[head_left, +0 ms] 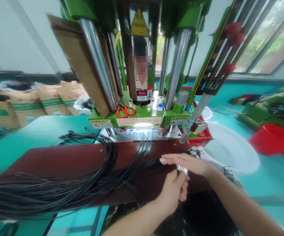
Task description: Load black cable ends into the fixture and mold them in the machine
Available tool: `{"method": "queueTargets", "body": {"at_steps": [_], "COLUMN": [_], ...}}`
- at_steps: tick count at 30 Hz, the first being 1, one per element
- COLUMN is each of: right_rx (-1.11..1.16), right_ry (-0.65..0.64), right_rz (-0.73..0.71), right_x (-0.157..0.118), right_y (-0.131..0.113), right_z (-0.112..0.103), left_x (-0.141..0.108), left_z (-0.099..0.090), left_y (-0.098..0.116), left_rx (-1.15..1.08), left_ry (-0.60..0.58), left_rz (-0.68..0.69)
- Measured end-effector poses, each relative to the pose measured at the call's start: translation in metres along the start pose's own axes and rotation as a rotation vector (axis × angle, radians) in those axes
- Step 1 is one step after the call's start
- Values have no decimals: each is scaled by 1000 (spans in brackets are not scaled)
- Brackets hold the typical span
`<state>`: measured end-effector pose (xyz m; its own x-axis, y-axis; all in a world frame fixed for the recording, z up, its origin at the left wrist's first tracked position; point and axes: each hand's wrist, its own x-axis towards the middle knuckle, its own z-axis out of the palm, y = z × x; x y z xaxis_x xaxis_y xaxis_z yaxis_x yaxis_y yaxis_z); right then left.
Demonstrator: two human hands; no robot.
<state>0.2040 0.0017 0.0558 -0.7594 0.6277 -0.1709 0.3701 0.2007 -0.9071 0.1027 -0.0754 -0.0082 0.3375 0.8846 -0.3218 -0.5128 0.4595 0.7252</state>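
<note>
My left hand (pixel 172 190) is closed around a small shiny silver piece (pixel 182 169) just over the brown worktop. What kind of piece it is, I cannot make out. Right above it my right hand (pixel 189 162) reaches left with fingers stretched out flat, and something white covers one fingertip. Black cables (pixel 104 183) lie in a long bundle across the worktop, and some of their ends come close to my right fingertips. Several thin cables (pixel 145 144) run up into the lit gap of the green press (pixel 156 114). Whether my right hand touches the silver piece is unclear.
Red-handled scissors (pixel 125 111) lie on the press bed. Silver parts (pixel 197 151) sit at the worktop's (pixel 78 155) right end, near a large white basin (pixel 245 154) and a red bucket (pixel 276 139). Paper sacks (pixel 28 103) stand at left. Behind the press is a person.
</note>
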Motion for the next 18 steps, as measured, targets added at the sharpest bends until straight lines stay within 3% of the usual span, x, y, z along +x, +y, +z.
{"method": "queueTargets", "body": {"at_steps": [3,5,8,11,14,18], "right_rx": [-402,-725,-878,-947,-941,-846], "right_ry": [352,481,442,385,293,191], "right_rz": [50,132,157,173,205,246], "right_x": [32,55,81,90,82,48], "right_y": [22,39,56,54,37,14], "right_z": [-14,-21,-21,-16,-13,-8], "left_x": [4,5,2,-2,-5,-7], "left_z": [-19,-32,-47,-52,-51,-49], "left_y": [11,17,19,18,19,22], "left_rx": [-20,-30,-33,-18,-6,0], "left_ry": [132,159,159,152,140,155], "left_rz": [90,120,128,140,148,119]}}
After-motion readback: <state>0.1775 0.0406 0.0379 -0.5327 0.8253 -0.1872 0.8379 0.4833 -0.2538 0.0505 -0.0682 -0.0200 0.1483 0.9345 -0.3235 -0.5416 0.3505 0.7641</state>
